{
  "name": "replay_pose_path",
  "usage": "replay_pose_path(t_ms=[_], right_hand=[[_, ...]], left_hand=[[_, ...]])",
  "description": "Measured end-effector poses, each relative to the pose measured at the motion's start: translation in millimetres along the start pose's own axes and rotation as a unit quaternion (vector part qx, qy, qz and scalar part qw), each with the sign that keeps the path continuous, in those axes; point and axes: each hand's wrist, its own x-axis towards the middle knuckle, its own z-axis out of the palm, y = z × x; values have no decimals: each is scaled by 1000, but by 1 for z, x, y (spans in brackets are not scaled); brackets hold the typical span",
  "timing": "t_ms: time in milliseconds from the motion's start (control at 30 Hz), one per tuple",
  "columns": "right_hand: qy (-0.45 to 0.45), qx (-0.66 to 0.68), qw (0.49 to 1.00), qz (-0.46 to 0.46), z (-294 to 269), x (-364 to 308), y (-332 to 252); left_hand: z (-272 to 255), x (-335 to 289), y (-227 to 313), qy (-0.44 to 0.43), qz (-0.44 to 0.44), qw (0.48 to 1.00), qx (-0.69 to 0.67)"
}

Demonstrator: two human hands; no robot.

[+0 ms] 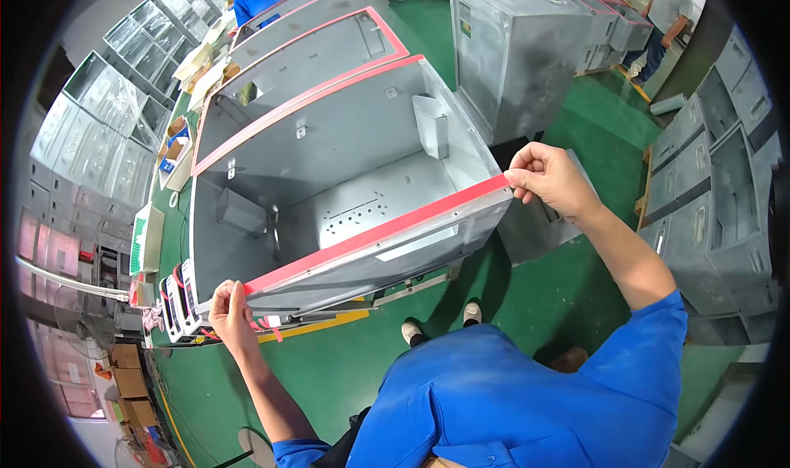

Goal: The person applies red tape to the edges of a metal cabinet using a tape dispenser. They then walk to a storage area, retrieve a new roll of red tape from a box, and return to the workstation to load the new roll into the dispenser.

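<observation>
Grey metal box [329,118] lies open side up before person. Red tape [378,233] runs straight along near edge, nearly corner to corner; full adhesion cannot be told. Left hand [231,310]: narrow thumb-and-finger pinch on tape's left end. Right hand [547,176]: similar pinch at right corner. Second box [321,57] close beyond far edge, little room between. Green floor [329,353] shows between near edge and shoes [471,313].

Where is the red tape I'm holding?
In the head view's centre, the tape runs along the grey cabinet's near edge, between your left hand and right hand.
</observation>
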Motion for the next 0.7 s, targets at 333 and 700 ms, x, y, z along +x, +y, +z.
replay_pose_path(t_ms=[333, 700], right_hand=[[-84, -97, 992, 8, -11, 12, -2], [-106, -93, 987, 73, -9, 15, -7]], left_hand=[[-5, 9, -3, -10, -23, 1000, -11], [-8, 8, 3, -31, -51, 998, -10]])
